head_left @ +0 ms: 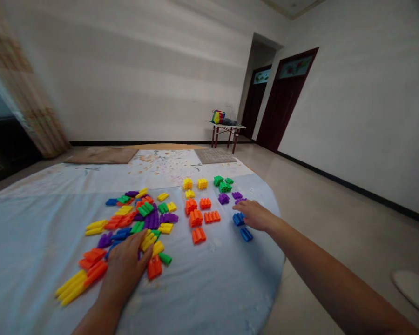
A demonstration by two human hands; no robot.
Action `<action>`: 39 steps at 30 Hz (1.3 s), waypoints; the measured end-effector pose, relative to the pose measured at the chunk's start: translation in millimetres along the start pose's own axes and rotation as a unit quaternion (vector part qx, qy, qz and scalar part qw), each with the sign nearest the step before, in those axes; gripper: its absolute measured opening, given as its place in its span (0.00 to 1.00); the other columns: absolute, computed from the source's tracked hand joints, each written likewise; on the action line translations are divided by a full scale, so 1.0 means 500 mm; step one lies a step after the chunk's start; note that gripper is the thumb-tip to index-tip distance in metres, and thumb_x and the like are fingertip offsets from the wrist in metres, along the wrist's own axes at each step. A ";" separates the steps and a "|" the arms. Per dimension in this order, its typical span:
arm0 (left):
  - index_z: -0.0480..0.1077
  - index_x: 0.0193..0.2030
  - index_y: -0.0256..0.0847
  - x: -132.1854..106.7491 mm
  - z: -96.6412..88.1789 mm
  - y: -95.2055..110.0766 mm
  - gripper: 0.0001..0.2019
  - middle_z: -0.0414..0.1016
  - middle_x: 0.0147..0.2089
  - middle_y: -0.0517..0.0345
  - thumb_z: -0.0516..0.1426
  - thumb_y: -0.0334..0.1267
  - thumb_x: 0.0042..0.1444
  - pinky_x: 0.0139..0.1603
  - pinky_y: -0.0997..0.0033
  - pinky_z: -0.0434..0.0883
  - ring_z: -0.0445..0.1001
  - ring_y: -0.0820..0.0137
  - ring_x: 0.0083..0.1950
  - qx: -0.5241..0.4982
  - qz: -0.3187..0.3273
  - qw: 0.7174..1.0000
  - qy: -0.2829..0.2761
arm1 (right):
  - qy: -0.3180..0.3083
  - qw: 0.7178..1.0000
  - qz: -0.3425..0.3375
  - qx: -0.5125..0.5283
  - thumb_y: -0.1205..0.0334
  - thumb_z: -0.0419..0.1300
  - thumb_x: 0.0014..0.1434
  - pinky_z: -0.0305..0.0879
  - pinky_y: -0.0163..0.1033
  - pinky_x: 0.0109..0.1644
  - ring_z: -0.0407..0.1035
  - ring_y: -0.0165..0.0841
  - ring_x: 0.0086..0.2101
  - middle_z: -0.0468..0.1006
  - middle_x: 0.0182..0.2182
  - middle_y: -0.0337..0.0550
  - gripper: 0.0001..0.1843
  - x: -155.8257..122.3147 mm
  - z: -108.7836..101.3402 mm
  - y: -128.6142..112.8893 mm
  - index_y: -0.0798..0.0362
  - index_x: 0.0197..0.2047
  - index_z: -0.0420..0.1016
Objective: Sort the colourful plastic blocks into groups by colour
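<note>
My left hand (125, 260) is over the near side of a mixed pile of plastic toy blocks, ribbed like joined tubes. Its thumb and fingers close around a yellow block (148, 240). Beside the thumb lie an orange block (154, 267) and a green piece (165, 258). Over at the right, my right hand (256, 214) reaches low above the table with its fingers stretched out. A purple block (240, 201) is at its fingertips, partly hidden. Just under the hand sits a blue block (238, 219), and another blue block (246, 234) lies nearer me.
Colour groups stand mid-table: yellow blocks (202, 184), orange blocks (196, 218), green blocks (225, 187) and a purple block (224, 199). The round table wears a pale blue cloth (223, 288). Two mats (103, 156) lie at its far side. A small table (230, 125) holding bags stands beyond.
</note>
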State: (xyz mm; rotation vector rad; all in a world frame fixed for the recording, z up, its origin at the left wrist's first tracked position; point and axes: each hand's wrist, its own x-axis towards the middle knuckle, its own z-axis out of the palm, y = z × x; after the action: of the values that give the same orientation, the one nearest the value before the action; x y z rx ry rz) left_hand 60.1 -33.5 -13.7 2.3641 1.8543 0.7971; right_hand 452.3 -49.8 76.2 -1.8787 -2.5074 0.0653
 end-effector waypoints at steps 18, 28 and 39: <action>0.68 0.53 0.39 -0.032 -0.020 0.102 0.23 0.77 0.43 0.49 0.54 0.50 0.54 0.52 0.56 0.64 0.73 0.60 0.45 -0.036 0.098 0.994 0.015 | 0.110 0.952 -0.115 0.260 0.63 0.61 0.53 0.65 0.44 0.53 0.66 0.39 0.51 0.70 0.51 0.50 0.27 0.022 0.082 -0.339 0.53 0.57 0.64; 0.72 0.48 0.42 -0.021 -0.038 0.042 0.19 0.77 0.47 0.51 0.47 0.45 0.59 0.55 0.53 0.61 0.70 0.60 0.51 -0.047 0.040 0.997 0.050 | 0.096 0.960 -0.090 0.248 0.50 0.62 0.52 0.64 0.45 0.53 0.65 0.42 0.50 0.71 0.49 0.52 0.31 0.046 0.113 -0.374 0.55 0.56 0.66; 0.76 0.43 0.48 -0.013 0.001 -0.018 0.16 0.78 0.46 0.56 0.51 0.50 0.56 0.52 0.59 0.70 0.73 0.62 0.50 -0.059 0.081 0.995 -0.009 | 0.077 0.962 -0.121 0.232 0.62 0.61 0.53 0.61 0.40 0.54 0.65 0.37 0.48 0.73 0.46 0.48 0.23 0.011 0.107 -0.316 0.53 0.54 0.69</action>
State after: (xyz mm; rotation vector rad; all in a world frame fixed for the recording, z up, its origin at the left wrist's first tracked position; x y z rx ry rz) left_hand 51.4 -36.7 -19.6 2.4616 1.5765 0.8704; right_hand 297.7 -90.4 28.8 -1.3389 -2.3310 0.4447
